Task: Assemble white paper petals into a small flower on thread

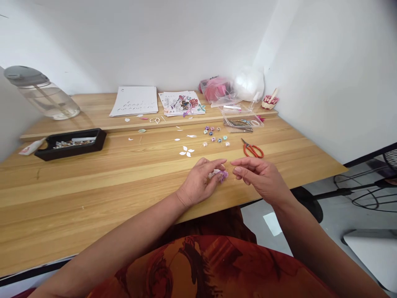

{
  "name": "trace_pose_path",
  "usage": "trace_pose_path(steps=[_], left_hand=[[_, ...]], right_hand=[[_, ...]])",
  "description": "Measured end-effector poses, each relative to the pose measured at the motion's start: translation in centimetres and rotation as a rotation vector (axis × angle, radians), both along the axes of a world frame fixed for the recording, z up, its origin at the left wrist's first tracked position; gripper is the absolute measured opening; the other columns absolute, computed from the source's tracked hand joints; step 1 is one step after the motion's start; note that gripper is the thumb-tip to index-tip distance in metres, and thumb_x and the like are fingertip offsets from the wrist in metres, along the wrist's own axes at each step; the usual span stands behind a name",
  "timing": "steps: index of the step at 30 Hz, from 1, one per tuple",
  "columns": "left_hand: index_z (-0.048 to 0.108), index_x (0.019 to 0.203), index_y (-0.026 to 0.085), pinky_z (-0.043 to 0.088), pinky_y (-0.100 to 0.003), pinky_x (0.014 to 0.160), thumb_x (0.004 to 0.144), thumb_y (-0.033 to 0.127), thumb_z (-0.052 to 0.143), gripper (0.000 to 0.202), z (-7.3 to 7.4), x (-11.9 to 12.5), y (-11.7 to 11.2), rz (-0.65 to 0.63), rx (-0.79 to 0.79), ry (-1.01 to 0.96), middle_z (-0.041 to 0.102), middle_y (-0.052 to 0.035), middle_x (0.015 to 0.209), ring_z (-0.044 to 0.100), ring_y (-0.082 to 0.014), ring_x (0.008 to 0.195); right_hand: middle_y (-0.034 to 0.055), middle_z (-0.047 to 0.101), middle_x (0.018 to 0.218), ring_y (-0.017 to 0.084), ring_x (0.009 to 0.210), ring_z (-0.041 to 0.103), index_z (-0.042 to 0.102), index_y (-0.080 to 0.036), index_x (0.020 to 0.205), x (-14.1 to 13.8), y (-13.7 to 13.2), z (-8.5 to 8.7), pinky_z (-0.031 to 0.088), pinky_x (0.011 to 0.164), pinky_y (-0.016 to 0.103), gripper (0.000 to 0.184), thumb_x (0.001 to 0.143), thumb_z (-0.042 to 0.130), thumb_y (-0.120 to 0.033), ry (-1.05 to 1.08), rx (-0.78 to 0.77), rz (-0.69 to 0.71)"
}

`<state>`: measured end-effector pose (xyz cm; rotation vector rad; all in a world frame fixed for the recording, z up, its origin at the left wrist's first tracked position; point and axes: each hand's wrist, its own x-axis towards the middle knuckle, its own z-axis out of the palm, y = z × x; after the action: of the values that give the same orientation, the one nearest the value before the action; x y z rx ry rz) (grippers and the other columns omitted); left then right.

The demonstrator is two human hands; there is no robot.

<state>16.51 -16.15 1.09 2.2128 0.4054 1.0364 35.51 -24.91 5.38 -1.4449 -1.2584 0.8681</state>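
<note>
My left hand [201, 182] rests near the table's front edge, its fingers closed around a small purple and white piece [222, 176] that looks like thread or a petal; the fingers partly cover it. Just to the right, my right hand [262, 177] is raised with thumb and forefinger pinched together. Whatever lies in that pinch is too fine to make out. Beyond the hands are orange-handled scissors [252, 150], several small thread bobbins [213, 140] and white petal cutouts [186, 151] laid out like a flower.
On the left stand a black tray [70, 144] of small beads, a glue tube [32, 147] and a water bottle [46, 95]. Along the raised back shelf are white paper sheets [136, 97], finished ornaments [186, 102], bagged pink material [217, 90] and a clear tool box [243, 120].
</note>
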Motion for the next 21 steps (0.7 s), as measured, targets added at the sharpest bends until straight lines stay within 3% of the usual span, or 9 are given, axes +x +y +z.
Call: trace_pose_path(steps=[5,15,21], left_hand=[[0.053,0.132,0.021,0.044,-0.037,0.092,0.094,0.018,0.045,0.039,-0.3,0.1,0.0,0.008,0.017,0.006,0.071,-0.0057,0.109,0.057,-0.0188,0.095],[0.057,0.127,0.019,0.043,-0.035,0.09,0.096,0.016,0.041,0.035,-0.5,0.4,-0.1,0.044,0.061,0.02,0.072,-0.0051,0.107,0.055,-0.0181,0.09],[0.059,0.125,0.021,0.043,-0.035,0.09,0.098,0.022,0.041,0.033,-0.5,0.4,-0.1,0.045,0.011,0.009,0.072,-0.0054,0.105,0.055,-0.0182,0.093]], right_hand=[[0.0057,0.072,0.079,0.016,0.067,0.064,0.073,-0.017,0.097,0.2,-0.2,0.5,0.051,0.061,0.029,0.027,0.084,0.068,-0.041,-0.136,0.091,-0.088],[0.0056,0.072,0.081,0.016,0.068,0.065,0.073,-0.018,0.097,1.0,-0.9,1.2,0.051,0.059,0.027,0.023,0.084,0.069,-0.037,-0.094,0.167,-0.165],[0.0056,0.071,0.082,0.018,0.072,0.066,0.073,-0.018,0.097,1.5,-0.7,1.1,0.049,0.058,0.028,0.023,0.085,0.067,-0.037,-0.116,0.169,-0.196]])
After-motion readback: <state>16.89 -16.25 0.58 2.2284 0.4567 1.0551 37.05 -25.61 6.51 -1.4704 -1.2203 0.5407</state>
